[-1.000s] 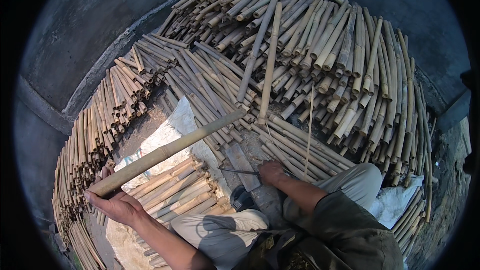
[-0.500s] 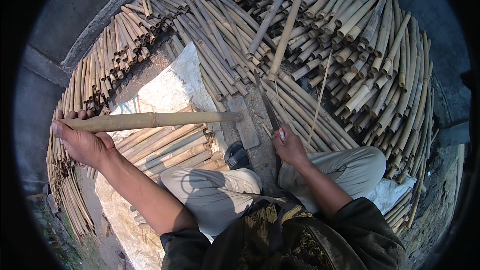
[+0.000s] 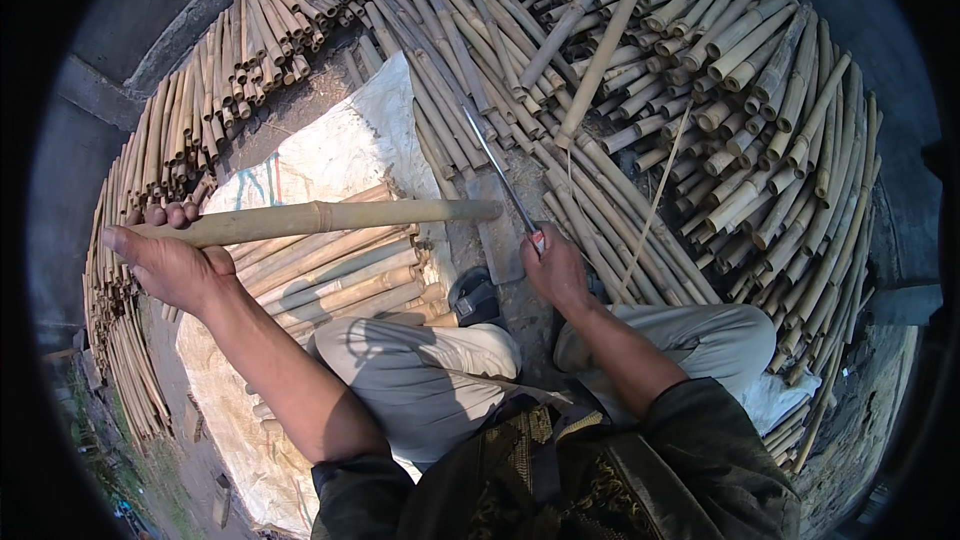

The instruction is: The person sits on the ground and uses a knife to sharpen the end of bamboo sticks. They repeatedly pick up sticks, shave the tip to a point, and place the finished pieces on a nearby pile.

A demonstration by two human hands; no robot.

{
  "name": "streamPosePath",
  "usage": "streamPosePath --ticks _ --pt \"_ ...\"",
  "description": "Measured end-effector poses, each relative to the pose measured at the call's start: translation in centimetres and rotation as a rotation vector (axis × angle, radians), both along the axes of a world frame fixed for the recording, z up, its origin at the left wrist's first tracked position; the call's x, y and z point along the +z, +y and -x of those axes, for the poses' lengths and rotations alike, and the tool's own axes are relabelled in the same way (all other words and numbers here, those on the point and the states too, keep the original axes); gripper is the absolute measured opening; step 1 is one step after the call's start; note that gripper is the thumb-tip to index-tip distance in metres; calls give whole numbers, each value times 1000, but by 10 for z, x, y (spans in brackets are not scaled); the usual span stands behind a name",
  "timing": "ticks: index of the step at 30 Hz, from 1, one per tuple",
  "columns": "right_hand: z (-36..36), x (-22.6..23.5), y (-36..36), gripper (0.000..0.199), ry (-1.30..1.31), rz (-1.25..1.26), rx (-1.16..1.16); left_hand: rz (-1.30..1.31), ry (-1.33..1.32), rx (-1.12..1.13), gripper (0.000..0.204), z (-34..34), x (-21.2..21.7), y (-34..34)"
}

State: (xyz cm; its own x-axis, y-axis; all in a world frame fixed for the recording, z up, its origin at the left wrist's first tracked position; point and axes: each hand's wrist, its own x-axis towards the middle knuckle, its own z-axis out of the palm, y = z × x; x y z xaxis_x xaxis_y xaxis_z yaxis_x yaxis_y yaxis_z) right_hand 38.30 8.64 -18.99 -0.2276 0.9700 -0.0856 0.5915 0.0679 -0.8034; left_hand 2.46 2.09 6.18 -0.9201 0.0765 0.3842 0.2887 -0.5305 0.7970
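A bamboo pole [image 3: 370,214] is held roughly level across the view, its left end in the grip of my left hand [image 3: 180,255]. Its far end reaches over a flat grey slab [image 3: 501,246] on the ground. My right hand [image 3: 557,272] is closed round the red and white handle of a long-bladed knife [image 3: 505,178]. The blade, seen nearly edge-on, slants up and left past the pole's right end. Whether blade and pole touch, I cannot tell.
Cut bamboo poles lie on a white sheet [image 3: 352,145] below the held pole. Large bamboo stacks [image 3: 700,70] fill the right and back; another bamboo row [image 3: 205,120] curves along the left wall. A dark sandal [image 3: 474,297] is near my knees.
My right hand has moved left and up, bringing the knife toward the pole's end and turning its blade edge-on. The pole has shifted slightly right and up in view, still in my left hand.
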Motion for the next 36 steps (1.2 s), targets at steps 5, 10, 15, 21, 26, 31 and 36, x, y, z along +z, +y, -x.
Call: streamPosePath --ticks 5,10,15,21,26,31,36 --pt "9 -35 3 28 252 -140 61 31 -30 20 49 -7 5 4" --pt "2 -101 -2 30 -289 229 64 63 -5 25 37 -17 8 5" --pt "-6 -87 9 36 -205 277 32 38 -67 50 35 -13 12 1" --pt "14 -11 27 30 111 82 8 40 -65 139 35 -3 8 0" --pt "10 -36 24 28 40 -7 37 50 -70 146 34 -4 7 1" --pt "9 -80 18 32 -334 186 135 17 -50 170 31 -5 10 7" --pt "12 -13 38 32 -130 102 106 77 -53 196 31 -3 4 2"
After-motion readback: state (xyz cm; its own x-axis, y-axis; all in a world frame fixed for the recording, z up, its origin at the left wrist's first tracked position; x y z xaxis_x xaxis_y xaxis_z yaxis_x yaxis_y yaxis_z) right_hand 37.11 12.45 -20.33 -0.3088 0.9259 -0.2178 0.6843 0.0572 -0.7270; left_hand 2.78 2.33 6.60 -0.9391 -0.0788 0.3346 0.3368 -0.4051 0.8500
